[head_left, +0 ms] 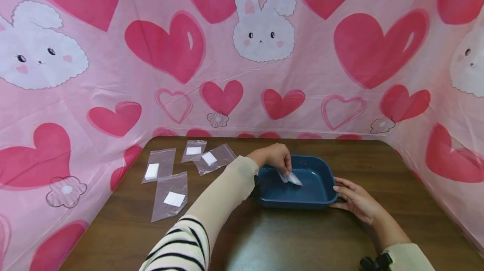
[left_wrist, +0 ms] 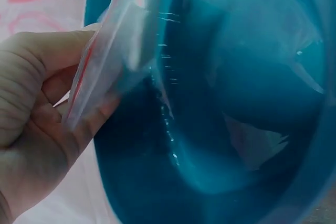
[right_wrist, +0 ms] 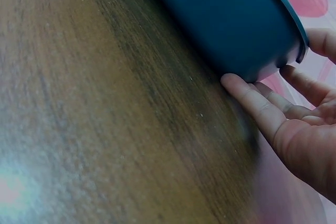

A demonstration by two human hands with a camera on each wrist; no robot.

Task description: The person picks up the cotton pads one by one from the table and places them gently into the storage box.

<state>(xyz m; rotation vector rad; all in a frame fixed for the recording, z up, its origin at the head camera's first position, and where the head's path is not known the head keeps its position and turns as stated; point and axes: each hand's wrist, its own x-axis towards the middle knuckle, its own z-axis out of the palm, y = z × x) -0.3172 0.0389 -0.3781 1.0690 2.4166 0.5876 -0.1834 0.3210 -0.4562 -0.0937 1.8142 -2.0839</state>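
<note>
In the head view a blue rectangular basin (head_left: 295,204) stands on the table. My left hand (head_left: 273,156) reaches over its left part and pinches a small clear zip bag (head_left: 291,178). The left wrist view shows this bag (left_wrist: 113,61) tilted, with a red line along its seal and a whitish piece inside. Thumb and fingers of the left hand (left_wrist: 47,87) grip its sealed end. At the basin's right end, my right hand (head_left: 357,199) touches the outer wall with fingers spread. In the right wrist view the fingertips of the right hand (right_wrist: 294,124) rest against the basin wall (right_wrist: 236,24).
Several flat clear zip bags, each with a white piece, lie on the left of the wooden table (head_left: 287,241): a front one (head_left: 170,195), a left one (head_left: 159,166), and two overlapping at the back, including one bag (head_left: 215,159). A pink heart-patterned cloth (head_left: 261,73) hangs behind.
</note>
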